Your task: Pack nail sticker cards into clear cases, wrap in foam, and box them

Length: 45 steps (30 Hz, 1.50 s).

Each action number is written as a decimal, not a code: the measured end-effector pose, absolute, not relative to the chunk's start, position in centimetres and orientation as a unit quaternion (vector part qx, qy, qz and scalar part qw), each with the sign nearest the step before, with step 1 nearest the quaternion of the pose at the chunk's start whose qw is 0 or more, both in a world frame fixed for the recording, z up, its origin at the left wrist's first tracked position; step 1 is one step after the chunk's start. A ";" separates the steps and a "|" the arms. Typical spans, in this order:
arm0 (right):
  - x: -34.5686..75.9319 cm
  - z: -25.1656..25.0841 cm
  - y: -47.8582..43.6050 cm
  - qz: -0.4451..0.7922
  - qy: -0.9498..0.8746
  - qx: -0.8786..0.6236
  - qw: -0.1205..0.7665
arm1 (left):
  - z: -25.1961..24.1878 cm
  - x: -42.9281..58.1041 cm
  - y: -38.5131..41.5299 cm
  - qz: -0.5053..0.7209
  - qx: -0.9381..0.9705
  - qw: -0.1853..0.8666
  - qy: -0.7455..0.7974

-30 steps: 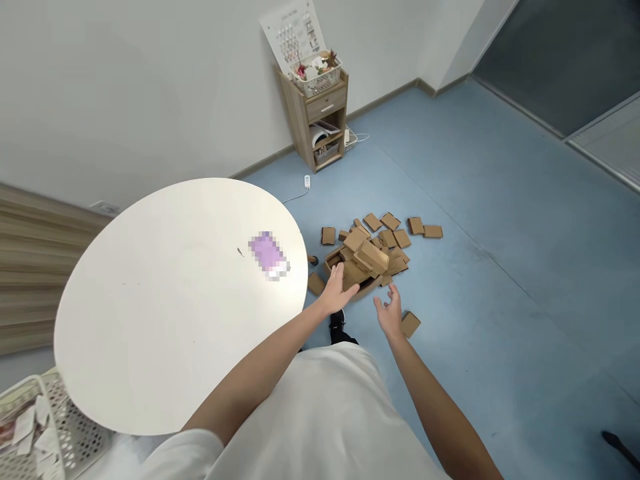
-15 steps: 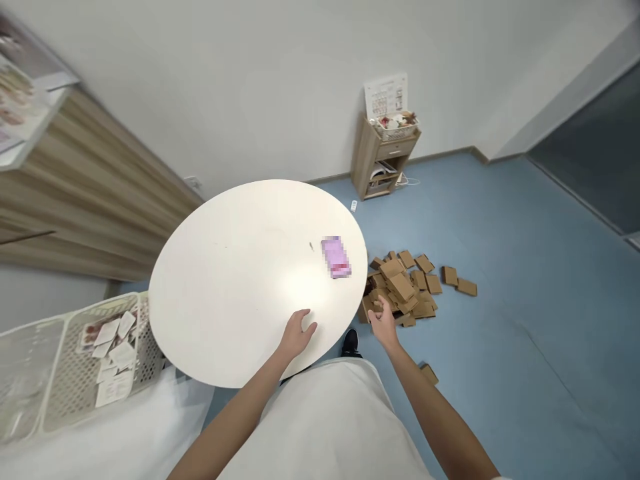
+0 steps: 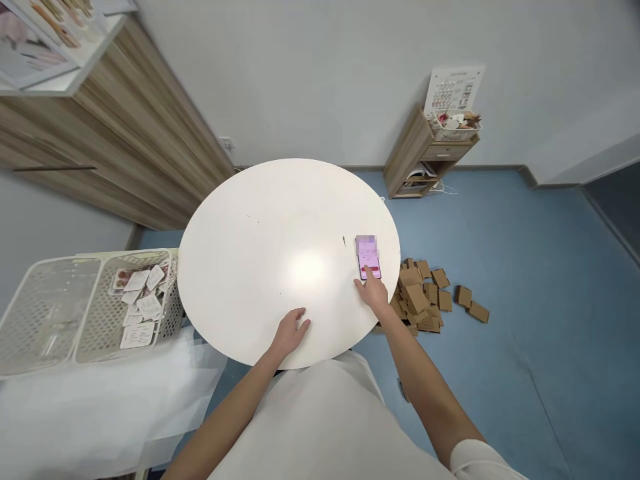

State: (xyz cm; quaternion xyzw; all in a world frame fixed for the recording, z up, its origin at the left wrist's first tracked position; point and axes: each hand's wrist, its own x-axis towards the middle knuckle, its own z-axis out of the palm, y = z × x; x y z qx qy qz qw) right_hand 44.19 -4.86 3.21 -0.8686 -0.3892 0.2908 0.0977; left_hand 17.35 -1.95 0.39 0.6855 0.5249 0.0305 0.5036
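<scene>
A smartphone [image 3: 367, 251] lies flat near the right edge of the round white table [image 3: 250, 267], its screen lit pink and partly pixelated. My right hand [image 3: 373, 291] is at the phone's lower end. Its index finger is stretched out onto the red bar on the screen, the thumb is apart, and it grips nothing. My left hand [image 3: 290, 333] is open near the table's front edge, thumb and fingers apart, holding nothing. Whether it rests on the surface or hovers just above, I cannot tell. A small dark object [image 3: 344, 241] lies left of the phone.
Small brown cardboard boxes [image 3: 417, 300] lie heaped on the blue floor right of the table. White plastic baskets [image 3: 173, 310] with cards stand at the left. A low wooden cabinet [image 3: 407, 157] stands by the wall, and a tall wood-grain cabinet [image 3: 145, 133] is at the back left.
My right hand has moved from beside the table onto the phone, its index finger now at the screen. My left hand stays over the table's front. The view has shifted left.
</scene>
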 end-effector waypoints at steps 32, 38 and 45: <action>23.5 4.5 4.7 0.367 -0.740 -0.561 0.055 | 5.6 -3.0 -3.5 0.229 0.539 0.320 0.744; 14.7 4.9 4.0 0.316 -0.801 -0.508 -0.030 | 5.8 -11.0 -7.2 0.280 0.494 0.313 0.762; 8.7 5.6 3.4 0.302 -0.833 -0.453 -0.094 | 5.6 -14.6 -8.4 0.323 0.459 0.357 0.747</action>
